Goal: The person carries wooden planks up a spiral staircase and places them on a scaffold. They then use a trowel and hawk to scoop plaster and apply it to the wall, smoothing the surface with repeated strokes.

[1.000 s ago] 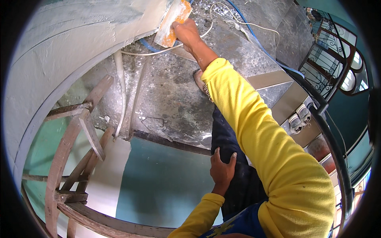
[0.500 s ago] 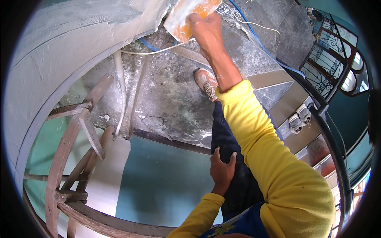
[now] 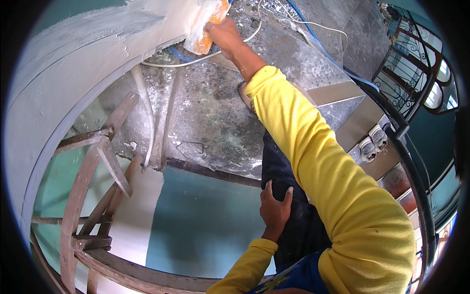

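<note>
My right hand [image 3: 225,35] is closed on an orange plastering float [image 3: 199,41] smeared with white. The float's blade is at the right end of the white-coated wall [image 3: 122,34], seemingly against it. Fresh-looking streaks and a ridge of white plaster run along that wall, with a teal patch showing at its upper left. My left hand [image 3: 275,209] rests on my dark-trousered leg [image 3: 279,161], thumb and fingers apart, holding nothing. My right forearm partly covers my shoe [image 3: 246,95].
A wooden frame [image 3: 81,196] stands at the left beside a white pipe [image 3: 144,98]. Blue hose [image 3: 313,39] and white cable [image 3: 245,40] lie across the stained floor. On the right, a black railing [image 3: 411,166] borders steps holding a pair of shoes [image 3: 372,142].
My right hand has moved left with the float, from over the floor to the wall's end. The float is turned more upright. My left hand stays on my leg.
</note>
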Tool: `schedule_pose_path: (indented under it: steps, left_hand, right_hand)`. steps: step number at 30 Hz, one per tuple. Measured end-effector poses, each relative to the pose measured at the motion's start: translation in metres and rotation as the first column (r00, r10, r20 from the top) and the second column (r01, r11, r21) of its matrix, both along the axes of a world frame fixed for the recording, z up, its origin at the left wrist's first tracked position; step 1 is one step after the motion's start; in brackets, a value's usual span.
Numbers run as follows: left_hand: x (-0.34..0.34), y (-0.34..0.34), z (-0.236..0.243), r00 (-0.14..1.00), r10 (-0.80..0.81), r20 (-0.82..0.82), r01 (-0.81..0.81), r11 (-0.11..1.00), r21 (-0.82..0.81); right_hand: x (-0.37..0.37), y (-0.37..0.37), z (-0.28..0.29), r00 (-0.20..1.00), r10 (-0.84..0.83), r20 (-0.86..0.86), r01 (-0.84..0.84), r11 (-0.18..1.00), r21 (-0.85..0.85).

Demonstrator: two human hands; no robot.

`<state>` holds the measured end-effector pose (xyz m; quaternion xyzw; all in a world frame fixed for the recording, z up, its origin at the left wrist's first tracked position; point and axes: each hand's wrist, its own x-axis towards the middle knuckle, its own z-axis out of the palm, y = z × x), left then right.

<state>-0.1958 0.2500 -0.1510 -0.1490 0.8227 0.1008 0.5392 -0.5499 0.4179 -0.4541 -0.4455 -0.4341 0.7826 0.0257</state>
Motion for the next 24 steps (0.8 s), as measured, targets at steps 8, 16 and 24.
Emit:
schedule_pose_path:
  steps: [8,16,24]
  left_hand:
    - [-0.008,0.006,0.005,0.998,0.051,0.024,-0.050,0.999,-0.013]
    - [0.007,-0.004,0.000,0.999,-0.049,-0.020,0.049,0.999,-0.008]
    - [0.006,-0.002,-0.001,0.999,-0.028,-0.021,0.028,0.999,-0.016]
  right_hand:
    - [0.008,0.000,0.086,1.000,0.012,-0.010,-0.012,0.999,0.038]
    - [0.048,-0.006,0.235,0.974,0.218,-0.058,-0.206,0.964,0.170]
    - [0.102,0.002,0.133,0.990,-0.109,0.089,0.118,0.988,-0.095]
